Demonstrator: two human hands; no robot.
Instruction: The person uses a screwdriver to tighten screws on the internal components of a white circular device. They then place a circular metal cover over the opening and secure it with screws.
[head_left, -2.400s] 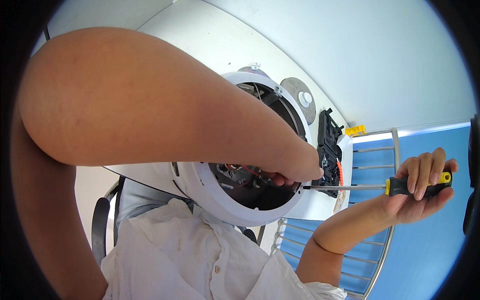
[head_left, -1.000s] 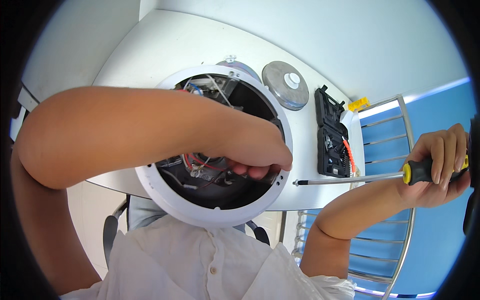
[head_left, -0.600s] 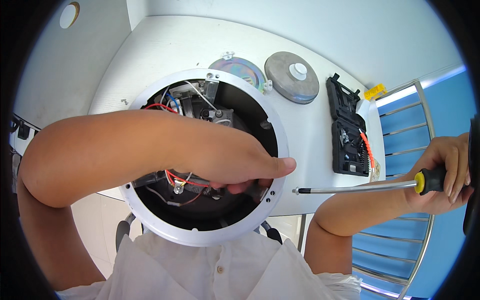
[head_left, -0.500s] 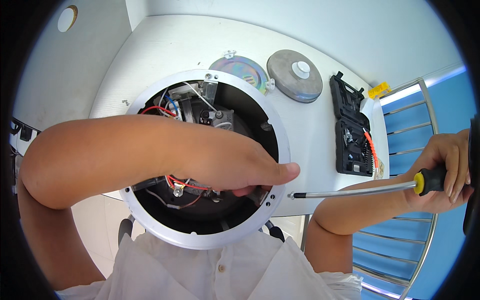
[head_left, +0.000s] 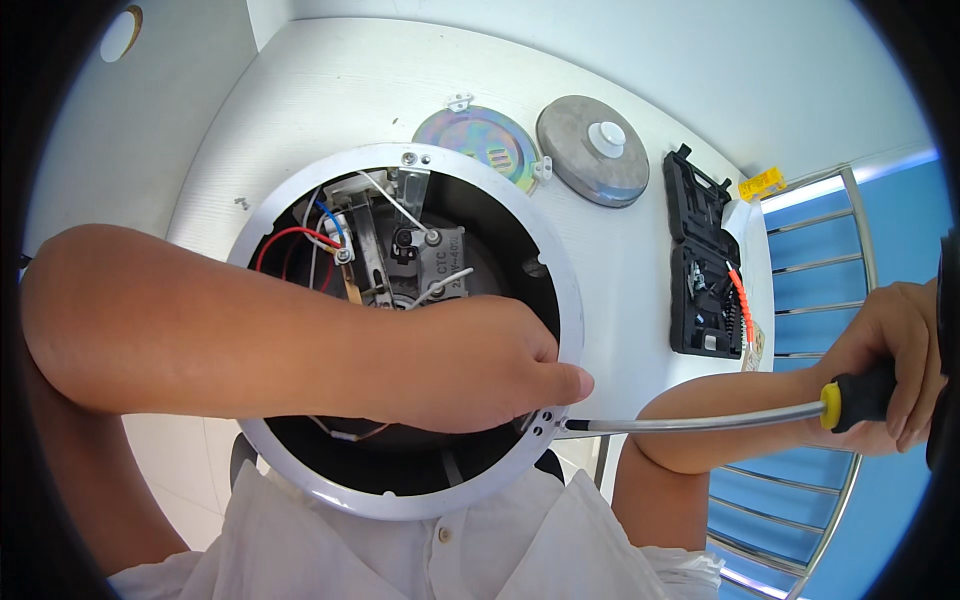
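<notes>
A round white-rimmed housing (head_left: 322,488), apparently a rice cooker's body, rests open side up before me, with wiring and a switch block (head_left: 440,262) inside. My left hand (head_left: 490,365) reaches across it and is closed at its right rim. The thumb lies on the rim; the other fingers are hidden inside. Off to the right, my right hand (head_left: 895,345) is wrapped round the black and yellow handle of a long screwdriver (head_left: 700,423). Its tip carries a small screw (head_left: 563,425) and points at the holes in the rim's lower right, touching or nearly so.
Behind the housing lie an iridescent metal base plate (head_left: 478,140) with white feet and a grey round lid (head_left: 580,150) with a white knob. At the right table edge are an open black tool case (head_left: 705,300) and an orange flexible shaft (head_left: 740,295). Metal rails (head_left: 815,225) stand beyond.
The screwdriver tip has come down and left to the rim's holes. The housing has shifted slightly, and my left forearm has moved lower, showing more of the wiring.
</notes>
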